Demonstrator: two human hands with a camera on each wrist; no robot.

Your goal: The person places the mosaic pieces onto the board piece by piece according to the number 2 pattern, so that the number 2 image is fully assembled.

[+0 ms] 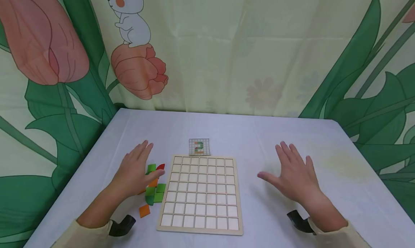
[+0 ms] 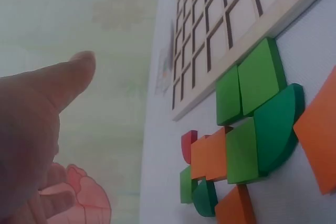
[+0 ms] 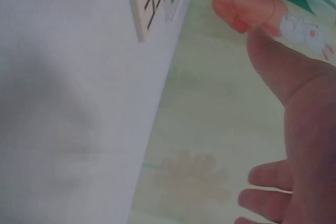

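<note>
My left hand (image 1: 134, 172) hovers over the left part of the table, fingers straight and thumb spread, holding nothing. Below and beside it lie several coloured blocks: green squares (image 1: 160, 187), an orange square (image 1: 144, 211), a dark green rounded piece (image 2: 278, 129) and a red rounded piece (image 1: 160, 166). Right of the blocks lies a wooden grid board (image 1: 239, 204), its square cells unfilled. Out to the board's right, my right hand (image 1: 293, 174) is held above the table with fingers extended and thumb pointing left; nothing is in it.
A small pattern card (image 1: 199, 147) with a gridded green and orange figure lies at the board's far edge. The white-covered table (image 1: 275, 132) ends at a printed curtain (image 1: 227, 53) with tulips and a white animal. A black strap piece (image 1: 122, 225) sticks out at the left wrist.
</note>
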